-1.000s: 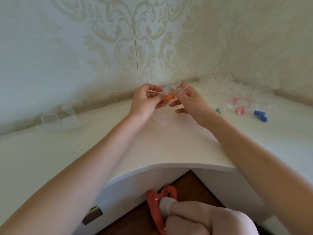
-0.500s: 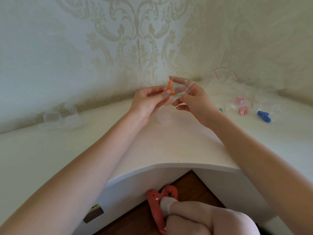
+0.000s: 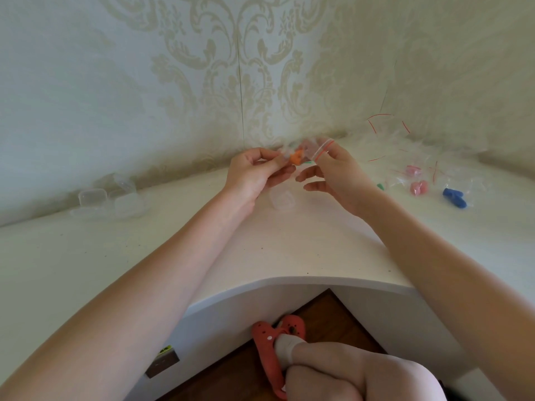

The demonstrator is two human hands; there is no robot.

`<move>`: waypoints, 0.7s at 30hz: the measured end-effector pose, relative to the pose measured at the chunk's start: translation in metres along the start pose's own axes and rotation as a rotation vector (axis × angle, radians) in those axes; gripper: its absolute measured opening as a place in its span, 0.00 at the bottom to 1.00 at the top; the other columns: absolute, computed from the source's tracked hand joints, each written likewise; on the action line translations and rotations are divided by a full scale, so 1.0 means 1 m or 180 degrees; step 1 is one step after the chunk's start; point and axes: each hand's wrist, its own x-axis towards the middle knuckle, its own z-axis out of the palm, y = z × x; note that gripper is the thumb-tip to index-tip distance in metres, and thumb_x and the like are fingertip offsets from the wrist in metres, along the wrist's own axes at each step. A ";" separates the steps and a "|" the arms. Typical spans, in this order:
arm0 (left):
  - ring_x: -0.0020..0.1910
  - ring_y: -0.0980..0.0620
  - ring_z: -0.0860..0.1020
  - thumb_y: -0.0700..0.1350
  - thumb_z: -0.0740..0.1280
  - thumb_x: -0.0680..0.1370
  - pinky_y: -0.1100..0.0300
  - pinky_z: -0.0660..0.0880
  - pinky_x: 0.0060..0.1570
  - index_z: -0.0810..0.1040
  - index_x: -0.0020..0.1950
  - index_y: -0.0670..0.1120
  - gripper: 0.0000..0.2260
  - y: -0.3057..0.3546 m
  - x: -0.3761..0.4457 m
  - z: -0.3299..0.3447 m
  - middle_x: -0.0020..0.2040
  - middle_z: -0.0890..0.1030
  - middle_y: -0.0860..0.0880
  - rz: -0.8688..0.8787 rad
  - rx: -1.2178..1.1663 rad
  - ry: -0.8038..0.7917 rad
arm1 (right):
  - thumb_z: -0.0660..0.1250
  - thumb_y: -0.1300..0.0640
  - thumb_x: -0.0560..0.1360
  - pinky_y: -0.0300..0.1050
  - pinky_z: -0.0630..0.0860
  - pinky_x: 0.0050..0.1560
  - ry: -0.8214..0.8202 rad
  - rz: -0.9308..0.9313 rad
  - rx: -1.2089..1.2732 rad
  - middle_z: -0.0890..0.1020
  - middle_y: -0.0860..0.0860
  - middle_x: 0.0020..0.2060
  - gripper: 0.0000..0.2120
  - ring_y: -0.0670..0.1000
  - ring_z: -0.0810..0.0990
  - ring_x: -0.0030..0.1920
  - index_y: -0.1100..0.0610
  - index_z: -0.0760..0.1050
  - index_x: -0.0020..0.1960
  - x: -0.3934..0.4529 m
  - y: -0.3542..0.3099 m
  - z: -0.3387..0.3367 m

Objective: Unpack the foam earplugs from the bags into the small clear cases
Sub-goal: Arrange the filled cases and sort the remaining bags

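Fingers of the left hand [image 3: 249, 175] are pinched on an orange foam earplug [image 3: 296, 157], while those of the right hand [image 3: 335, 172] are closed on the red-striped mouth of a small clear zip bag [image 3: 314, 149], both held above the white counter [image 3: 289, 250]. An open small clear plastic case [image 3: 281, 199] is seen directly below, apparently unfilled. Further bagged pink earplugs [image 3: 419, 187] and blue earplugs [image 3: 454, 197] and spare clear cases [image 3: 110, 201] remain, so most work is judged outstanding.

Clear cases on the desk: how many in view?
3 clearly: one small clear plastic case below the hands, two at far left, one beside another. A blurry shape behind those may be more; transparent bags could hide others.
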 end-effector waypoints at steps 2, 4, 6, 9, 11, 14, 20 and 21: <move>0.36 0.52 0.83 0.33 0.69 0.75 0.65 0.79 0.37 0.76 0.41 0.39 0.04 -0.001 -0.001 0.001 0.36 0.84 0.44 0.0000 0.0056 -0.0088 | 0.60 0.56 0.80 0.41 0.75 0.36 0.0096 0.0033 0.0012 0.80 0.51 0.41 0.04 0.49 0.79 0.35 0.55 0.73 0.50 0.001 0.000 -0.002; 0.36 0.52 0.83 0.31 0.68 0.74 0.65 0.80 0.38 0.75 0.40 0.39 0.06 -0.002 -0.001 0.001 0.37 0.84 0.44 -0.0031 -0.0002 -0.0081 | 0.62 0.59 0.79 0.41 0.76 0.36 0.0034 0.0019 -0.0105 0.81 0.50 0.39 0.03 0.48 0.79 0.35 0.54 0.73 0.49 0.002 0.001 -0.003; 0.35 0.51 0.83 0.28 0.68 0.72 0.64 0.80 0.39 0.74 0.39 0.40 0.09 -0.002 0.001 0.000 0.38 0.83 0.42 -0.0035 -0.0038 0.0045 | 0.62 0.62 0.78 0.41 0.77 0.36 -0.0077 -0.0027 -0.0154 0.81 0.49 0.36 0.06 0.48 0.79 0.35 0.53 0.75 0.51 0.002 0.002 -0.003; 0.33 0.51 0.82 0.26 0.69 0.71 0.62 0.81 0.40 0.72 0.40 0.42 0.12 -0.001 0.003 -0.002 0.40 0.80 0.40 0.0001 -0.0017 0.0171 | 0.63 0.62 0.78 0.40 0.79 0.39 -0.0211 -0.0138 -0.0325 0.81 0.49 0.37 0.11 0.47 0.80 0.36 0.52 0.77 0.57 0.000 0.001 -0.002; 0.33 0.50 0.82 0.25 0.68 0.70 0.60 0.81 0.42 0.70 0.43 0.42 0.14 -0.002 0.004 -0.002 0.40 0.79 0.41 0.0012 0.0006 0.0241 | 0.66 0.58 0.77 0.38 0.79 0.39 -0.0265 -0.0186 -0.0575 0.82 0.48 0.40 0.11 0.43 0.80 0.37 0.50 0.77 0.59 -0.002 0.000 0.001; 0.35 0.51 0.81 0.28 0.70 0.70 0.60 0.81 0.44 0.69 0.44 0.43 0.14 -0.005 0.004 0.000 0.42 0.78 0.42 -0.0003 0.0039 0.0358 | 0.67 0.54 0.77 0.36 0.79 0.38 -0.0288 -0.0320 -0.0976 0.82 0.47 0.43 0.10 0.42 0.80 0.38 0.46 0.78 0.58 -0.004 0.001 0.003; 0.33 0.50 0.82 0.31 0.68 0.73 0.62 0.80 0.37 0.69 0.44 0.42 0.10 -0.002 0.006 0.001 0.36 0.80 0.42 -0.0141 -0.0248 0.0345 | 0.70 0.56 0.74 0.44 0.80 0.38 -0.0018 -0.0559 -0.0956 0.81 0.50 0.39 0.05 0.48 0.81 0.37 0.54 0.77 0.49 -0.003 0.001 0.003; 0.33 0.50 0.82 0.31 0.68 0.74 0.62 0.80 0.36 0.70 0.44 0.41 0.09 -0.001 0.006 0.001 0.36 0.80 0.41 -0.0154 -0.0328 0.0341 | 0.70 0.58 0.74 0.45 0.80 0.37 0.0041 -0.0585 -0.0881 0.80 0.50 0.37 0.05 0.49 0.81 0.35 0.57 0.77 0.49 -0.001 0.002 0.002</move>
